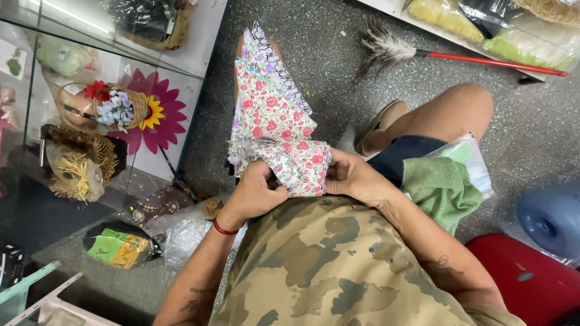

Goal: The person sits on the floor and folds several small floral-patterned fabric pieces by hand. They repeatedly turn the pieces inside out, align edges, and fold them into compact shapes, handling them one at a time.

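Held a stack of floral cloth over the lap, above the floor, fanned up and away from the body. Thin cotton-like squares, small red and pink flowers on white; purple-flowered piece and a black-and-white lace-pattern piece at the far tip. Corners pointed, edges slightly frayed at the near left. Near end folded into a soft wad between both hands.

Left hand: fingers curled, pinching the folded edge from below-left. Red band on that wrist.
Right hand: fingers pressed together, clamping the wad's right side.

Green cloth, nubby terry-like texture, draped over the right thigh, touching a clear plastic bag just beyond it.
Camo shirt, denim shorts, tan shoe.

Floor: grey speckled stone, matte.
Feather duster with red stick lay on the floor, well apart from the hands.
Glass case at left, glossy, reflective; inside a woven basket with fabric flowers, a magenta flower cutout, a straw-and-mesh piece.
Crinkled clear bags on the floor near the left elbow.
Red stool and blue rounded plastic jug at lower right.
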